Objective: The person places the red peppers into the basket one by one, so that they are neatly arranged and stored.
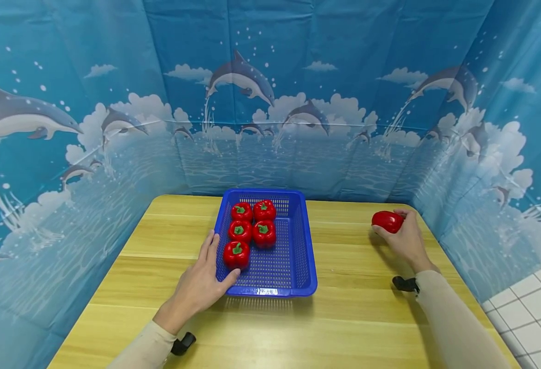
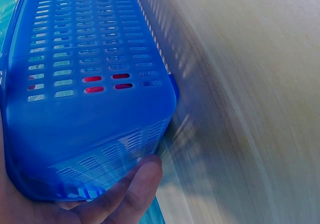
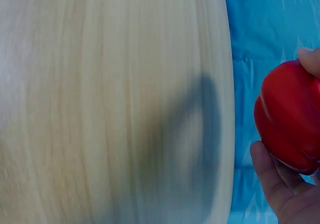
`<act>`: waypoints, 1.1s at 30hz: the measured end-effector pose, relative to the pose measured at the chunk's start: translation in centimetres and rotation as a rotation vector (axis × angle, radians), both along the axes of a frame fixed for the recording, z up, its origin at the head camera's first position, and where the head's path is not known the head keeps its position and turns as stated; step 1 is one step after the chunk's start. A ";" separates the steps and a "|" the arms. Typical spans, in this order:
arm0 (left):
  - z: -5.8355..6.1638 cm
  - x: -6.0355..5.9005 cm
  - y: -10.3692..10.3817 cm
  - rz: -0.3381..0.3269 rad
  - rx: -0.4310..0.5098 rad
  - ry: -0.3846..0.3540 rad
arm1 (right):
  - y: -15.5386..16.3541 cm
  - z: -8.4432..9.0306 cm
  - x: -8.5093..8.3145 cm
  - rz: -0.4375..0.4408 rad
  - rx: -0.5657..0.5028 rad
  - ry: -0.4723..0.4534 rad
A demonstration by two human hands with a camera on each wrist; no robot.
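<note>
My left hand (image 1: 200,285) holds the near left corner of a blue plastic basket (image 1: 312,256). Its thumb lies at the near rim, and its fingers stretch along the left side; in the left wrist view, fingertips (image 2: 147,179) press against the outer wall. Several red bell peppers (image 1: 236,254) with green stems sit in the basket's left part. Far to the right, my right hand (image 1: 409,238) grips another red bell pepper (image 1: 386,221), turned on its side above the table. The right wrist view shows this pepper (image 3: 290,116) between thumb and fingers.
The basket stands on a light wooden table (image 1: 353,323). A blue curtain (image 1: 270,154) printed with dolphins hangs around the back and sides. White tiles (image 1: 535,302) show at the lower right. A black strap piece (image 1: 405,284) sticks out from the right wrist.
</note>
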State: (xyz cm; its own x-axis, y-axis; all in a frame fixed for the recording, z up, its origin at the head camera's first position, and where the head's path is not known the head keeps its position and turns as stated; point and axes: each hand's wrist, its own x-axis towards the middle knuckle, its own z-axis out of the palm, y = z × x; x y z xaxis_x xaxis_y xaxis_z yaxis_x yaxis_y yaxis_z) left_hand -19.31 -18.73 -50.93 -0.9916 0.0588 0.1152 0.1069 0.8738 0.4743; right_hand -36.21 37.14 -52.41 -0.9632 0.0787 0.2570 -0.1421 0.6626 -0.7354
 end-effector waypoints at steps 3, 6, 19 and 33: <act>0.0 -0.1 -0.1 0.000 -0.001 0.005 | -0.5 0.1 -0.1 0.013 -0.008 0.003; 0.0 -0.2 -0.2 -0.002 0.000 0.017 | -0.9 0.3 -0.1 0.020 -0.009 0.007; -0.2 -0.9 -0.1 -0.017 0.007 0.024 | -2.6 1.2 0.5 0.066 0.079 0.059; -0.4 -1.2 -0.4 -0.008 0.015 0.024 | -4.9 1.8 0.9 0.095 0.131 0.011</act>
State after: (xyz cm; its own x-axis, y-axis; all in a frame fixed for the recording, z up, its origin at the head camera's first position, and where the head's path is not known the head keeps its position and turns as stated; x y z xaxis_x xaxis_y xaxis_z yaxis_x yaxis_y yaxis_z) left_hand -20.50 -19.14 -51.29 -0.9881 0.0643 0.1394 0.1247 0.8656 0.4849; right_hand -35.34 32.23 -50.58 -0.9619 -0.0476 0.2692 -0.2159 0.7362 -0.6414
